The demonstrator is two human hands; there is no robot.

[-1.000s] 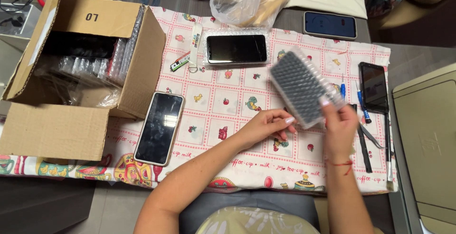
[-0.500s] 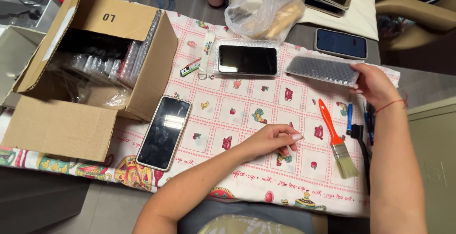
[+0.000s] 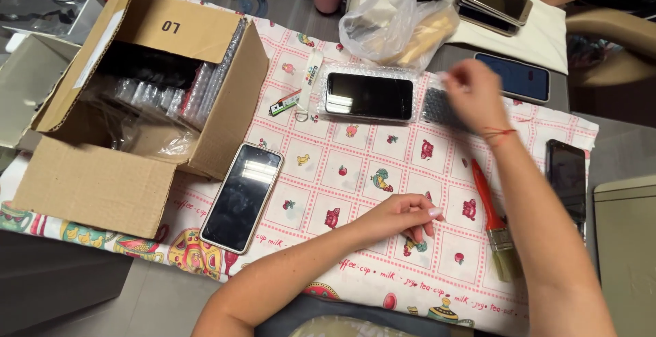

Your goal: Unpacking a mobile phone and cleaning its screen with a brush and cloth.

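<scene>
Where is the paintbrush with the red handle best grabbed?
Take the paintbrush by its bare red handle, coming from above. It lies flat on the patterned cloth, bristles toward the person, beside the right forearm, which partly covers it.

A patterned tablecloth point(image 3: 321, 173) covers the table. On its left stands an open cardboard box point(image 3: 137, 111) with bubble-wrapped packs point(image 3: 157, 94) inside. Just right of the box's near corner lies a phone point(image 3: 242, 197), face up. Farther off, mid-cloth, a second phone point(image 3: 369, 96) lies on bubble wrap, a small key tag point(image 3: 285, 103) to its left. Right of that phone the right hand point(image 3: 475, 94) rests on a bubble-wrap sleeve point(image 3: 441, 108). The left hand point(image 3: 403, 217) lies on the cloth nearer in. A paintbrush point(image 3: 493, 221) lies to its right, another phone point(image 3: 566, 176) beyond at the right edge. A plastic bag point(image 3: 393, 26) sits at the far side.
</scene>
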